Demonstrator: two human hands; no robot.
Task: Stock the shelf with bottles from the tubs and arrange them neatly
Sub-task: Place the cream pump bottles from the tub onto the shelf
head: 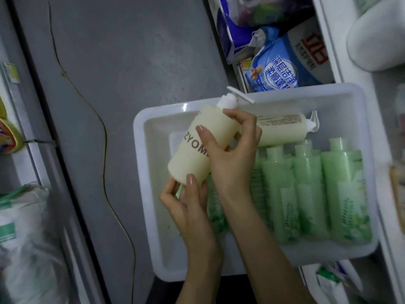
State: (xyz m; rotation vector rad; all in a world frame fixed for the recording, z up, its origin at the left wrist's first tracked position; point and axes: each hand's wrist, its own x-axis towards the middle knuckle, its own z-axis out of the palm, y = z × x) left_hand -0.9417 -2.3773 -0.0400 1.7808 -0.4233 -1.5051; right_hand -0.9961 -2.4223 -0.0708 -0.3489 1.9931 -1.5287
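Note:
A cream pump bottle [197, 148] with brown lettering is held tilted above the left part of a white tub [144, 172]. My right hand [230, 154] grips its body from the right, thumb across the label. My left hand [186, 198] holds the bottle's base from below with thumb and fingertips. Inside the tub a second cream pump bottle [282, 130] lies on its side along the far wall. Several green bottles [306, 194] lie side by side in the tub's right half, caps pointing away from me.
The tub sits on a grey floor [131, 62] beside white shelving [328, 40] on the right, where blue detergent bags [291, 60] lie. Another shelf unit [32, 150] with bagged goods [22, 238] stands on the left. A thin yellow cord [103, 132] runs across the floor.

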